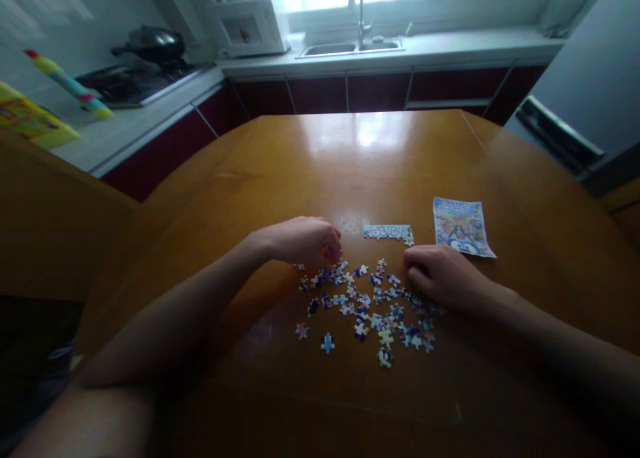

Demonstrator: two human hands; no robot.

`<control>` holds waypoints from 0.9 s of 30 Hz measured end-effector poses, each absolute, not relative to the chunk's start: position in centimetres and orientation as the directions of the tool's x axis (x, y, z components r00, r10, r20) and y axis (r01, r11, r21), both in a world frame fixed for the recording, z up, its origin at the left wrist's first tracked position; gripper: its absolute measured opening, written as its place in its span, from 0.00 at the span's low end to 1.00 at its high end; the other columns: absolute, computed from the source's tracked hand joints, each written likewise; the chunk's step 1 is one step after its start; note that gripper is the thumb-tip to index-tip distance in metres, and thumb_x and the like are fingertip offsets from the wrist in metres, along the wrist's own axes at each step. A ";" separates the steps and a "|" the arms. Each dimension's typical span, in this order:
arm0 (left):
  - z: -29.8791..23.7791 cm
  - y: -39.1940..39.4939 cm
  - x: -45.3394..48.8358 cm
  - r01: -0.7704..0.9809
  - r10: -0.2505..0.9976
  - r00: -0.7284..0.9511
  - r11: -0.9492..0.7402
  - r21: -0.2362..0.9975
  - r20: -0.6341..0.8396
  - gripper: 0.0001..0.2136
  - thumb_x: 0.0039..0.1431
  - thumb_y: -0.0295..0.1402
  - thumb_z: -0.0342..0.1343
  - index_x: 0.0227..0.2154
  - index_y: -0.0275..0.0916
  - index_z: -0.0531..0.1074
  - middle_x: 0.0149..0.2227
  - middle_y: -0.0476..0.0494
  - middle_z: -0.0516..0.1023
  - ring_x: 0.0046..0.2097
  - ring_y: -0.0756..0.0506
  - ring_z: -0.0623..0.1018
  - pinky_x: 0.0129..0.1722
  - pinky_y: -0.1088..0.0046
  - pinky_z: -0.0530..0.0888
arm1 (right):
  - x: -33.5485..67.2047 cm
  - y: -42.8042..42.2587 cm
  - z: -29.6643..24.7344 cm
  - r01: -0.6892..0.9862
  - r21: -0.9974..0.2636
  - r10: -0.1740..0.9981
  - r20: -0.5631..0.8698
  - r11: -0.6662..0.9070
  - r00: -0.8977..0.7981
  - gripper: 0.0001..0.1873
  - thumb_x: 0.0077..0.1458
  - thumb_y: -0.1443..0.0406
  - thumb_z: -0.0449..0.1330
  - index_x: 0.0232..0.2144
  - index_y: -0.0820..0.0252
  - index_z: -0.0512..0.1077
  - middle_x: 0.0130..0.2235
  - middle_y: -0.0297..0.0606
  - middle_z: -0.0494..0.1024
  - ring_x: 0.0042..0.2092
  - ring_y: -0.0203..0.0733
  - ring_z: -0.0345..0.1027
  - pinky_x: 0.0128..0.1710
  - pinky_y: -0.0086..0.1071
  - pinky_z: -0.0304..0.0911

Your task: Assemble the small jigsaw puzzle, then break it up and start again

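Several loose jigsaw pieces [373, 308] lie scattered on the wooden table [350, 165] between my hands. My left hand [303, 241] rests at the pile's left edge with fingers curled in, fingertips touching the pieces; what it pinches, if anything, is hidden. On the pile's right edge lies my right hand [440, 277], fingers bent and pressed onto the pieces. A short joined strip of puzzle [389, 232] lies just beyond the pile. A small printed picture card [461, 226] lies to the strip's right.
Behind the table runs a counter with a sink and tap [360, 41] under a window. A stove with a dark pot [150, 45] stands at the left. Coloured packages [30, 118] lie on the left counter. A grey appliance [585, 91] stands at right.
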State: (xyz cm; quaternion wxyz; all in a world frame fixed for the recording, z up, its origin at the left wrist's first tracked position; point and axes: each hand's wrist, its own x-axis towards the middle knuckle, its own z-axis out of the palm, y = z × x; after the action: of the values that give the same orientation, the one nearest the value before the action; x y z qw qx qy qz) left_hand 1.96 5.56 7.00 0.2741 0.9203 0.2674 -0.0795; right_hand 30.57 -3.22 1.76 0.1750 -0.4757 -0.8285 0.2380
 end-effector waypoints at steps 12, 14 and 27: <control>7.0 4.4 2.3 0.575 0.501 0.818 -0.697 0.430 -0.282 0.05 0.49 0.26 0.61 0.27 0.42 0.79 0.30 0.49 0.79 0.29 0.51 0.72 0.29 0.76 0.62 | 30.5 -3.3 1.9 0.710 -0.552 0.871 0.061 0.437 -0.488 0.09 0.49 0.72 0.53 0.21 0.56 0.63 0.23 0.32 0.68 0.25 0.35 0.59 0.26 0.34 0.51; 7.2 4.4 2.3 0.551 0.481 0.834 -0.704 0.448 -0.271 0.06 0.49 0.25 0.60 0.27 0.42 0.79 0.32 0.49 0.78 0.30 0.51 0.73 0.29 0.76 0.63 | 30.5 -3.3 1.9 0.707 -0.558 0.871 0.063 0.435 -0.487 0.09 0.49 0.72 0.53 0.21 0.56 0.64 0.23 0.33 0.69 0.25 0.35 0.59 0.26 0.34 0.51; 4.7 3.2 5.3 0.202 0.668 0.743 -0.294 0.934 0.050 0.16 0.63 0.35 0.57 0.52 0.37 0.71 0.32 0.47 0.73 0.27 0.54 0.68 0.25 0.78 0.66 | 29.2 -4.1 2.0 0.519 -0.799 0.945 0.180 0.303 -0.274 0.07 0.58 0.66 0.57 0.36 0.59 0.75 0.30 0.35 0.77 0.27 0.35 0.65 0.27 0.32 0.59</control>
State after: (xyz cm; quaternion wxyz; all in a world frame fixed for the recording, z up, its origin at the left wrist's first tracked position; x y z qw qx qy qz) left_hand 5.34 3.22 4.71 0.5232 0.7731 0.2812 0.2226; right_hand 29.17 -4.06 2.01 0.3377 -0.4992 -0.7331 0.3153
